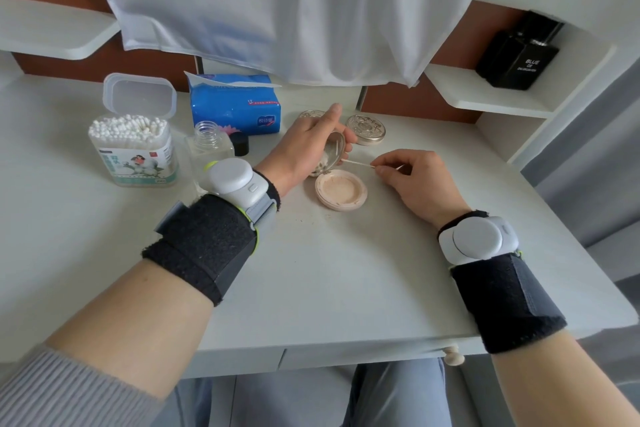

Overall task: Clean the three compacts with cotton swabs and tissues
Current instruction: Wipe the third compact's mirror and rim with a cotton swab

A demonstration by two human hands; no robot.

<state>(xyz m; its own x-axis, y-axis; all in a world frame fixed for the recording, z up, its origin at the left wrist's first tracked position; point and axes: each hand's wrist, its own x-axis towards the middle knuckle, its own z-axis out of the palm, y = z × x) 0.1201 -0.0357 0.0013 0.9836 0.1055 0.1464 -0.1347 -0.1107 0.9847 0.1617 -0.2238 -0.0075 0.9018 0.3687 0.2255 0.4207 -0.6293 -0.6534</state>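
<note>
An open compact [341,191] lies mid-table, its round pan of beige powder facing up. My left hand [304,149] grips its raised mirrored lid [332,156] and holds it upright. My right hand [412,177] pinches a cotton swab [358,164] whose tip points left at the lid's inner face. Behind my left hand stand two shut silver compacts: one [366,129] in full view, the other [310,114] mostly hidden by my fingers.
A clear box of cotton swabs [133,149] with its lid flipped up stands at the left. Beside it are an uncapped glass bottle [209,146], its black cap [240,144] and a blue tissue pack [235,102]. A black perfume bottle [519,52] sits on the right shelf.
</note>
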